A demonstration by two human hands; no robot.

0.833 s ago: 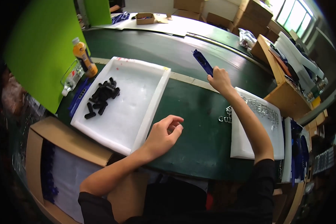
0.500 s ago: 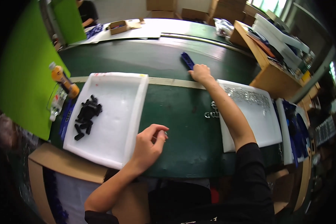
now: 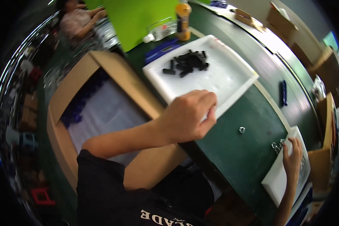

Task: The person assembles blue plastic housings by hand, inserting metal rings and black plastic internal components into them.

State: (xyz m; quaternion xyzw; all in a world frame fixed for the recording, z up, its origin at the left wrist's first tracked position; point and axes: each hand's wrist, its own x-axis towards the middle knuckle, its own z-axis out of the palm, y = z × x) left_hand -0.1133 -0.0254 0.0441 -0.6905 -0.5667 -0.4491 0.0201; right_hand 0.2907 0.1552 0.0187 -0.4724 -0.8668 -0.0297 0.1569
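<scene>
My left hand (image 3: 194, 115) is closed, its fingers curled in over the near edge of a white tray (image 3: 158, 81); what it holds, if anything, is hidden. Several short black cylindrical pieces (image 3: 192, 62) lie heaped in that tray. On the green tabletop to the right sits a small shiny clear or metallic piece (image 3: 242, 130). My right hand (image 3: 293, 156) is at a second white tray (image 3: 273, 184), thumb and fingers apart and nothing visible between them. Beside it, several small shiny pieces (image 3: 278, 145) lie at the tray's edge. Farther back rests a long dark-blue object (image 3: 284, 93).
An open cardboard box (image 3: 73, 150) with blue items and a pale sheet stands at my left. An orange-labelled bottle (image 3: 183, 20) and a clear bottle (image 3: 162, 32) are behind the left tray, by a green panel (image 3: 139, 19). Another person (image 3: 77, 22) sits at far left.
The view has swung left. My right hand has left the dark-blue object and come back to the right tray. A small shiny piece now lies on the table; my left hand has turned over, fingers curled.
</scene>
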